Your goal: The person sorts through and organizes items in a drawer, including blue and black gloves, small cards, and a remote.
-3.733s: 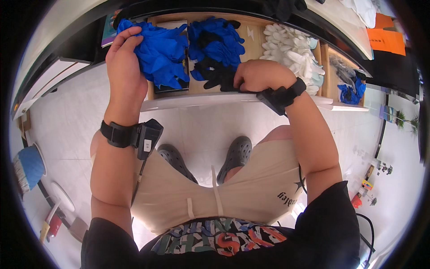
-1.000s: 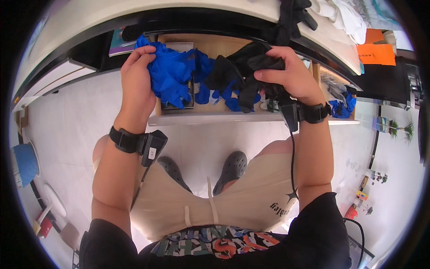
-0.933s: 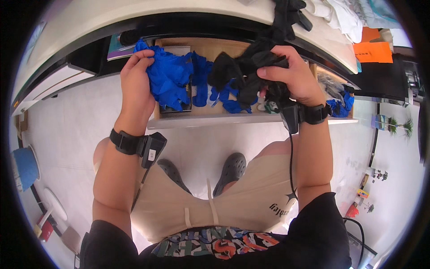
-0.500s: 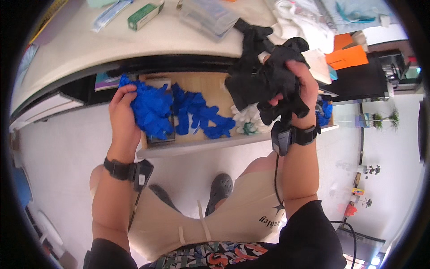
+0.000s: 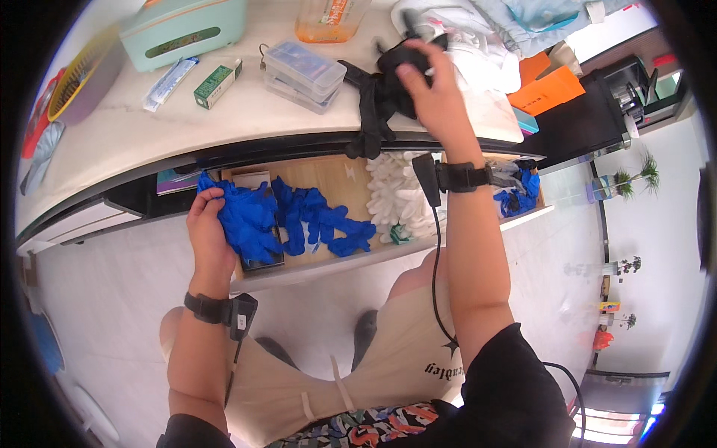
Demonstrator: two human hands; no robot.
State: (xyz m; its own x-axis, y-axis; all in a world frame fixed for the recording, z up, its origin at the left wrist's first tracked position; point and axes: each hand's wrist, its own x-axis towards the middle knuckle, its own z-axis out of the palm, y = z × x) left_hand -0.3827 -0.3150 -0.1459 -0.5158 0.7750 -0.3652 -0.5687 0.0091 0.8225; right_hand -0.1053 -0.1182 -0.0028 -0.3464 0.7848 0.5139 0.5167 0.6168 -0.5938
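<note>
The left hand (image 5: 208, 237) is gripping blue gloves (image 5: 250, 216) inside the drawer (image 5: 328, 175); above the drawer, the right hand (image 5: 437, 93) is clutching black gloves (image 5: 377, 101) on the counter (image 5: 224, 112).

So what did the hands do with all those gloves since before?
The right hand lifted the bundle of black rubber gloves out of the open wooden drawer and up onto the white countertop, where it grips them. The left hand stayed in the drawer, clutching the heap of blue rubber gloves. The white gloves stayed put.
</note>
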